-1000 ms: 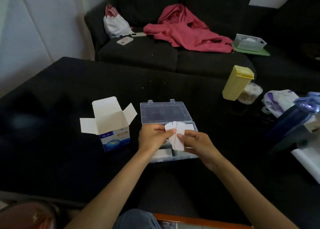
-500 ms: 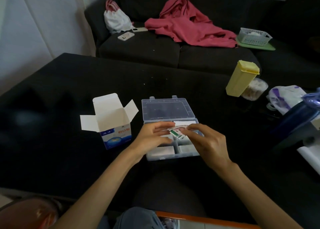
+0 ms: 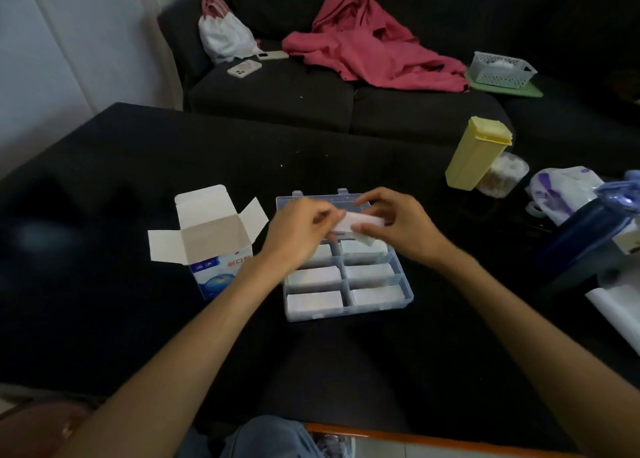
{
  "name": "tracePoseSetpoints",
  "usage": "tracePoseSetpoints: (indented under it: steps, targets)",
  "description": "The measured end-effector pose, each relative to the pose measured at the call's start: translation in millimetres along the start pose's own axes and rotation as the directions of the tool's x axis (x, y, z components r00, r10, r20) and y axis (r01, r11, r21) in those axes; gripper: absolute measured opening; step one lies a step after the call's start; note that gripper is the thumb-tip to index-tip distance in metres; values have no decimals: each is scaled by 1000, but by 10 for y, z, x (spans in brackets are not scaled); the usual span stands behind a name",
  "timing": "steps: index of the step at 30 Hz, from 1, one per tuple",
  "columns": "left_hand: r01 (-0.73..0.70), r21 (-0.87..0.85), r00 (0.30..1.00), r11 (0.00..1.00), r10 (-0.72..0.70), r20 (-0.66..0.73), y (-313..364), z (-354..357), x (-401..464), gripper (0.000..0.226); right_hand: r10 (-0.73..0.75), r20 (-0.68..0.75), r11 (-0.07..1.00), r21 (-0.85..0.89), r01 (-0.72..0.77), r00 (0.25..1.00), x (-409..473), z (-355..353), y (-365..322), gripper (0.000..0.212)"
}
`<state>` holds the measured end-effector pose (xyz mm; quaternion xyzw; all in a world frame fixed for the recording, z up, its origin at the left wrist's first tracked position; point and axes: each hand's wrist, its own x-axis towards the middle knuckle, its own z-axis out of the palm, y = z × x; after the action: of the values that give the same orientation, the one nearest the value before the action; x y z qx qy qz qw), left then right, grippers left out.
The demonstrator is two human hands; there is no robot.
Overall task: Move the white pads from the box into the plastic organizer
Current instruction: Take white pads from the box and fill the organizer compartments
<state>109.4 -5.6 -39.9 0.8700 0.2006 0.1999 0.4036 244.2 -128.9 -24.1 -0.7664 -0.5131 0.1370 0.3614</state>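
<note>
Both hands meet above the far half of the clear plastic organizer (image 3: 346, 284), which sits mid-table. The left hand (image 3: 298, 232) and right hand (image 3: 398, 225) each pinch one end of a white pad (image 3: 360, 222) between thumb and curled fingers. More white pads fill the near compartments. The open cardboard box (image 3: 211, 243) stands just beside the organizer at 9 o'clock; a yellow container (image 3: 476, 152) stands at 2 o'clock.
</note>
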Motion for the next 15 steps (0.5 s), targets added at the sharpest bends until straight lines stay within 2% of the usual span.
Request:
tracePoseSetpoints:
  steps: [3,6,9,12,15]
  targets:
    - [-4,89,999,996,7,-38,-50,-76,71,22,74,256,982,152,-115,964,185,-143,11,26]
    - [35,143,999,989,-40,35,-146,-62,51,20,126,355,973,137,-185,926,220,-167,109,25]
    - [42,208,992,977,-66,108,-197,98,18,19,166,372,983,14,-184,914,133,-108,261,26]
    - [28,264,987,964,-68,143,-181,317,22,23,178,320,981,-132,-143,931,-4,-64,448,27]
    - [2,322,985,947,-57,161,-146,460,27,24,193,280,969,-205,-137,940,-129,-59,551,28]
